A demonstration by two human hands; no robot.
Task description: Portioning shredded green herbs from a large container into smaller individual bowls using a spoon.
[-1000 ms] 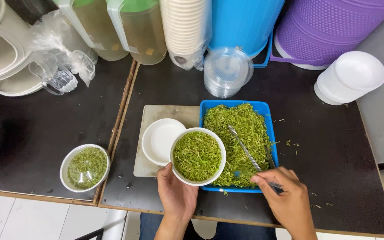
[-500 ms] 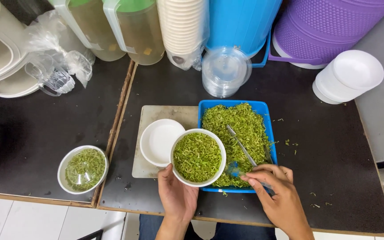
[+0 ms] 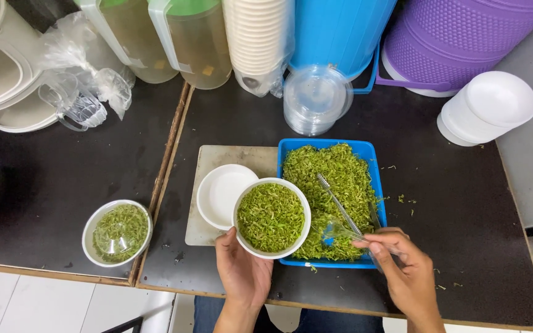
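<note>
- Left hand (image 3: 242,271) cups a white bowl (image 3: 271,217) of chopped greens.
- Right hand (image 3: 405,271) pinches metal tongs (image 3: 340,209) over the blue tray (image 3: 374,179), just right of the bowl.
- An empty white lid (image 3: 224,194) lies just left.

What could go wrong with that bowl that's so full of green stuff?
The white bowl is heaped to its rim with chopped greens, and the left hand holds it only at its near edge, partly over the blue tray. A tilt could spill greens onto the black table, where bits already lie scattered. The right hand holds tongs in the tray; adding more may overflow the bowl.
</note>
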